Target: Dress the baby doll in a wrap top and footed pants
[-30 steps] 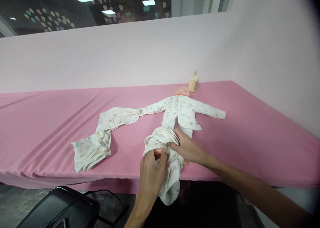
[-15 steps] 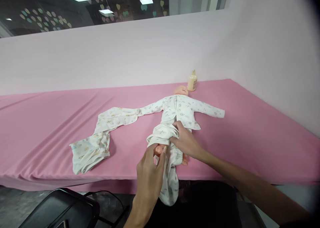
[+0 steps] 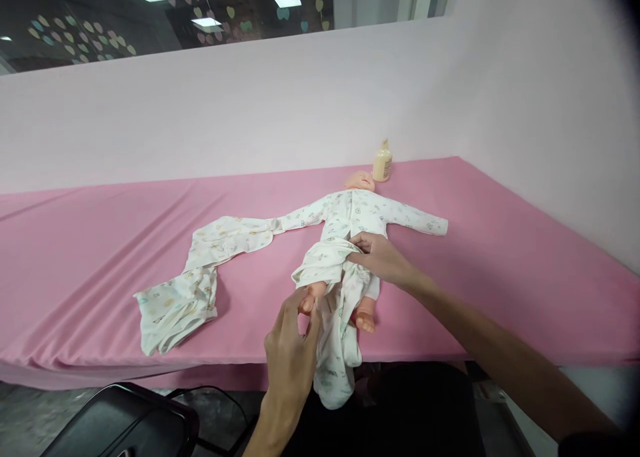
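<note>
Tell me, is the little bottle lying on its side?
No, the bottle stands upright on the pink table cover, just beyond the doll's head near the wall.

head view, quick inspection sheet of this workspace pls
surface: pink table, cloth-covered
job's things: doll on its back in a printed top; trousers bunched at its legs, hanging over the edge
clutter: spare garment left of the doll; bottle by its head
hands: left hand holds a doll foot; right hand grips the waistband
cables: nothing seen
surroundings: pale wall, black chair, windows
</note>
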